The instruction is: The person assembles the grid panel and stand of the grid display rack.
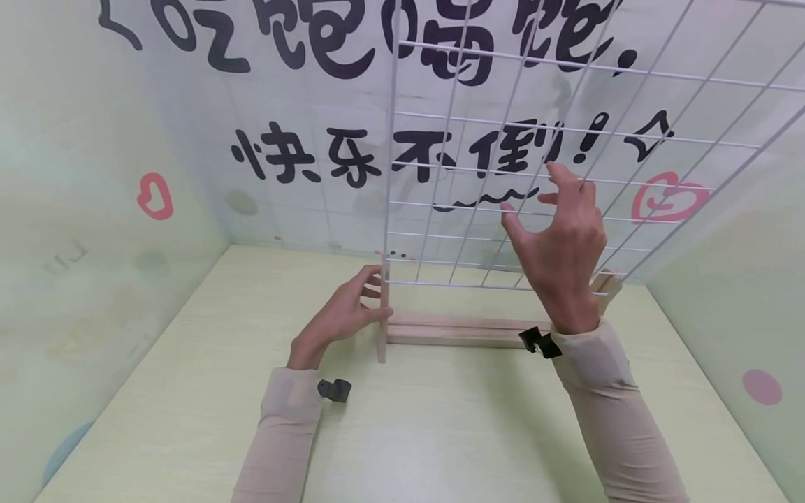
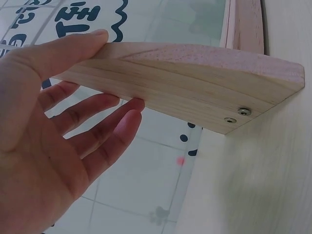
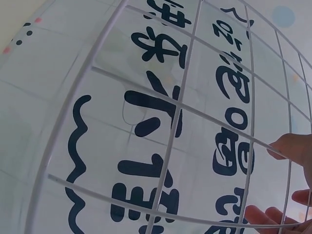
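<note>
My left hand (image 1: 342,307) grips the left end board (image 2: 195,78) of a pale wooden stand, thumb along the front edge and fingers at the outer face. Two screw heads (image 2: 237,116) show low on that face. A white wire grid panel (image 3: 180,105) rises above the stand, its left side close by the end board. In front of the grid, my right hand (image 1: 566,234) is raised with thumb and fingers spread wide, fingertips right at the wires. A wooden crossbar (image 1: 459,335) runs low between the ends. My right wrist partly hides the right end board (image 1: 606,285).
The stand is on a pale tabletop (image 1: 402,433). Behind it rises a back wall (image 1: 302,216) with large black lettering. Patterned side walls (image 1: 94,230) enclose the left and right. Small black devices (image 1: 335,390) are worn at both wrists.
</note>
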A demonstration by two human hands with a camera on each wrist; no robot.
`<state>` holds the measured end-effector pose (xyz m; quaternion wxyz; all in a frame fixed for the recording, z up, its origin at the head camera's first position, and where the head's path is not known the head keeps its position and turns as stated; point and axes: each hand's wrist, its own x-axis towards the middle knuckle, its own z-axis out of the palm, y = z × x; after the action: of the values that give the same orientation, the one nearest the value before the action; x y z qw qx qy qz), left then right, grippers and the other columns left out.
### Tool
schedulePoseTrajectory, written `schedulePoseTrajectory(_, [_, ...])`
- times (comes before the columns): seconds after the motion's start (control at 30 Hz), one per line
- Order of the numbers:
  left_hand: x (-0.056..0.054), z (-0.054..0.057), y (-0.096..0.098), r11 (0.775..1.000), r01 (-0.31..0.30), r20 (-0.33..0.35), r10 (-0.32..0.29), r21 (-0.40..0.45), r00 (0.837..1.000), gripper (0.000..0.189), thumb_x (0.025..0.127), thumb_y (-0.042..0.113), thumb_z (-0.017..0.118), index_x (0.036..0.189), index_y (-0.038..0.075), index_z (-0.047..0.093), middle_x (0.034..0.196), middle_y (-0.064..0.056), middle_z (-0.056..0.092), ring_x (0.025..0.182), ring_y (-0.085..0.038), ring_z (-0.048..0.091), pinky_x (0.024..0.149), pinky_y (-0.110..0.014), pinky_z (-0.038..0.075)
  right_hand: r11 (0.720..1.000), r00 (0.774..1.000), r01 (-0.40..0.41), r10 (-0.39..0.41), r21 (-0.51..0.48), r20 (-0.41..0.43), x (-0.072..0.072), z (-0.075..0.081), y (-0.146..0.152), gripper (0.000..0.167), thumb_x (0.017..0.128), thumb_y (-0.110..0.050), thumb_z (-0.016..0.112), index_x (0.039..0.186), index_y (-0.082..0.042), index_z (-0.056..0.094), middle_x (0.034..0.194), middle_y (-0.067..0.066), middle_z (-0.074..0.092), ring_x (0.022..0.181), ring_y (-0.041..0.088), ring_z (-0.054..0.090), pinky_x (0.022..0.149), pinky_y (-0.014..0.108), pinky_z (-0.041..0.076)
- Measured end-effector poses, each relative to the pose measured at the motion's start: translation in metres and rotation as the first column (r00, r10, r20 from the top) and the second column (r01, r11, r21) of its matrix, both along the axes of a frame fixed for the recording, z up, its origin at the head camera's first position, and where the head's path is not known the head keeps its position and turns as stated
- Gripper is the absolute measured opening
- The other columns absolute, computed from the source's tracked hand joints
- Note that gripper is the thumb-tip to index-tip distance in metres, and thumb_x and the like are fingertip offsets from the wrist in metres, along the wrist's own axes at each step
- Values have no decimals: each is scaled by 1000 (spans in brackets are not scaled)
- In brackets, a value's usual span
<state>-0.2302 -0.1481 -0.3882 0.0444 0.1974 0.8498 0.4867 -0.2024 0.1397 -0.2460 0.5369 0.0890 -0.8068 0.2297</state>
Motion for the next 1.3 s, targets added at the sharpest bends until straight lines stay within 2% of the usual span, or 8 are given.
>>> schedulePoseTrajectory(0.5, [-2,2,3,1000,11,-13,-11,7,1000,68,87,13,75,145,20,39,131,-12,54,121,-32,58,91,-43,55,1000,1000,15,-15,-23,-23,-1,13,4,63,85,-35,76,138,-12,53,113,21,64,94,30,70,62,53,48])
schedulePoseTrajectory(0.77, [-1,2,3,1000,8,-7,-8,5,1000,70,87,13,75,146,20,38,133,-12,54,122,-32,57,91,-43,55,999,1000,20,-21,-43,-2,-1,16,6,63,85,-36,76,139,-12,53,115,20,64,97,30,70,66,50,48])
schedulePoseTrajectory(1.3, [3,1,1,1000,3,-2,-3,-8,1000,71,89,14,74,148,19,35,136,-13,52,123,-33,56,93,-45,54,999,1000,14,-15,-43,-19,-5,22,7,62,85,-36,76,137,-12,54,116,20,64,97,29,70,72,54,50])
